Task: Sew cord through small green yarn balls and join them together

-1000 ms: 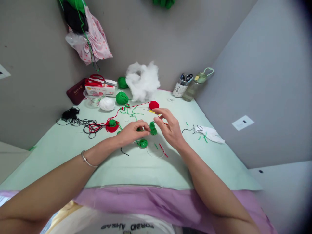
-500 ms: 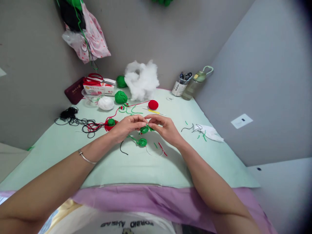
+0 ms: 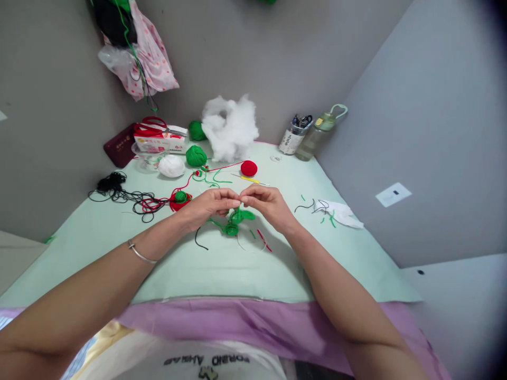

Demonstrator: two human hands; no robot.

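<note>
My left hand (image 3: 214, 205) and my right hand (image 3: 264, 205) meet over the middle of the table, thumbs and forefingers pinched tip to tip. A small green crocheted piece (image 3: 236, 216) with a leaf-shaped part hangs just beneath the fingertips, and both hands appear to hold it by its top end or a strand there. The exact spot of the grip is too small to see. Right below it, a second green ball-shaped piece (image 3: 232, 229) lies on the table with a green strand running to the left.
Left lie tangled black yarn (image 3: 112, 182) and a red piece with a green ball (image 3: 180, 197). Behind are a white yarn ball (image 3: 171, 165), stuffing (image 3: 230, 129), a red ball (image 3: 249, 168), a yellow-handled crochet hook (image 3: 250, 180) and red scissors (image 3: 154, 124). A bottle (image 3: 315, 137) stands back right.
My fingertips have come together, and the green piece that was between them now hangs lower, its leaf-shaped part showing to the right, close to the second green ball.
</note>
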